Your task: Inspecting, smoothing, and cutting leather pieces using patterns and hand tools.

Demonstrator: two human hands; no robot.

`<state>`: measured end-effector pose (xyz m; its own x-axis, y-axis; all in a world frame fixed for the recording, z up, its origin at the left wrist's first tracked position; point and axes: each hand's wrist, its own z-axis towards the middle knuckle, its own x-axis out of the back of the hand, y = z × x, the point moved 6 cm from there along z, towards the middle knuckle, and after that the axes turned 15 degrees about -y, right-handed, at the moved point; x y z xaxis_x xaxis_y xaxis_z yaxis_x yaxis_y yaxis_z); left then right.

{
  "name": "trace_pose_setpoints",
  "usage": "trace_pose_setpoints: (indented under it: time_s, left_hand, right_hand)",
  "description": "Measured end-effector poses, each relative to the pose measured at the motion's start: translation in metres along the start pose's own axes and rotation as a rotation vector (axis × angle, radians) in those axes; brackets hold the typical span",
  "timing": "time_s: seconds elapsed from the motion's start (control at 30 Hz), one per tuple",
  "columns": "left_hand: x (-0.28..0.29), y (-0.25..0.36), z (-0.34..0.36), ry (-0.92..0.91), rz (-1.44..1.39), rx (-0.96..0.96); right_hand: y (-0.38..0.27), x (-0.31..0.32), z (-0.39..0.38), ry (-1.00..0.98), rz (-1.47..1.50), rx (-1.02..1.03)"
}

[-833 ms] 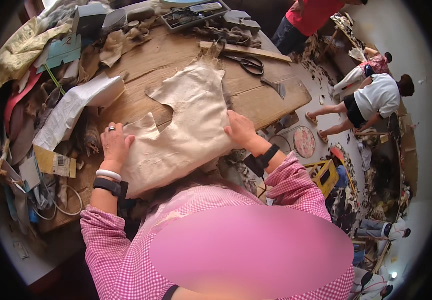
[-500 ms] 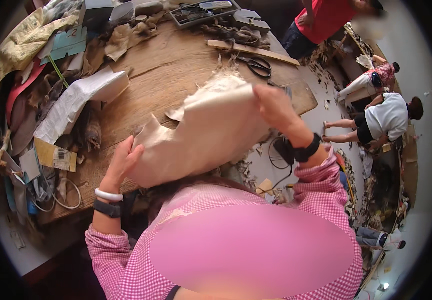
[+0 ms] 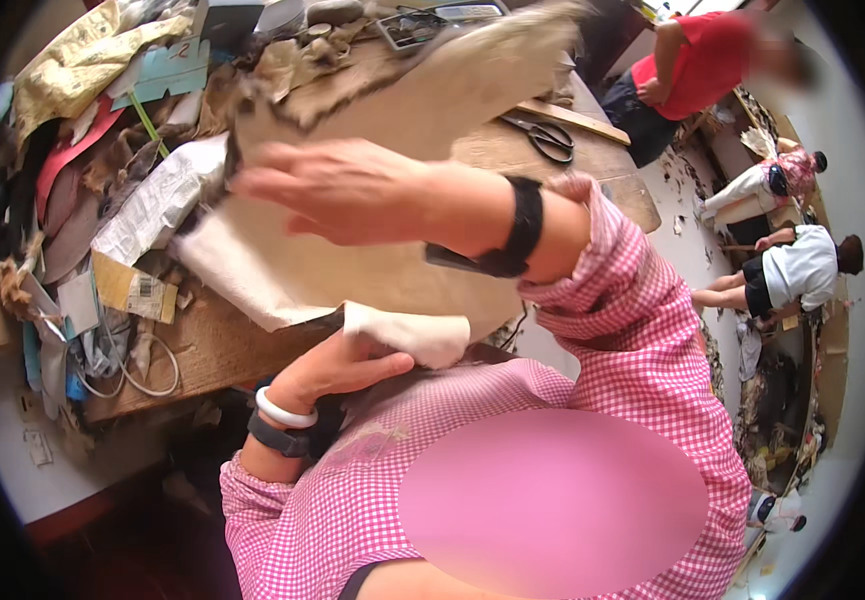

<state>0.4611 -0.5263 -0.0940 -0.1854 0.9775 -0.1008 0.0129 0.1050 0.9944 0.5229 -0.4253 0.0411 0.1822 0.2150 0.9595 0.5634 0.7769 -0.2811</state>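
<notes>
I see 2 hands on a tan hide point(image 3: 392, 270) lifted over the table point(image 3: 202, 350): my right hand point(image 3: 342, 190) grips its far left edge, my left hand point(image 3: 337, 365) pinches its near corner, long axis running near-to-far.

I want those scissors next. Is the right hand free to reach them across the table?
Probably not yet: the right hand is gripping the lifted tan hide, which hangs between it and the scissors on the wooden table.
</notes>
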Motion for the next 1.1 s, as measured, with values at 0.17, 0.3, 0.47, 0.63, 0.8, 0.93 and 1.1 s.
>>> trace_pose_setpoints:
  time_s: [0.17,0.3,0.47,0.63,0.8,0.93,1.1]
  left_hand:
    - [0.043,0.009,-0.059,0.355,-0.078,0.201]
    - [0.123,0.011,-0.121,0.931,1.037,0.342]
    - [0.167,-0.013,-0.134,1.107,1.610,0.667]
    - [0.179,0.009,-0.112,0.914,1.408,0.598]
    - [0.113,0.067,-0.084,0.937,1.407,0.399]
    - [0.073,0.042,-0.107,0.826,1.093,0.540]
    - [0.017,-0.023,-0.113,0.406,0.815,0.933]
  right_hand:
    - [0.091,-0.135,-0.130,-0.338,0.095,-0.532]
    - [0.088,-0.174,-0.229,-0.291,0.042,-0.899]
    - [0.070,-0.170,-0.243,0.030,-0.066,-0.956]
    - [0.107,-0.179,-0.243,-0.051,0.202,-0.953]
    - [0.157,-0.178,-0.252,-0.106,0.077,-0.834]
    - [0.207,-0.115,-0.230,-0.041,-0.571,-0.818]
    - [0.212,-0.074,-0.175,0.040,-0.559,-0.697]
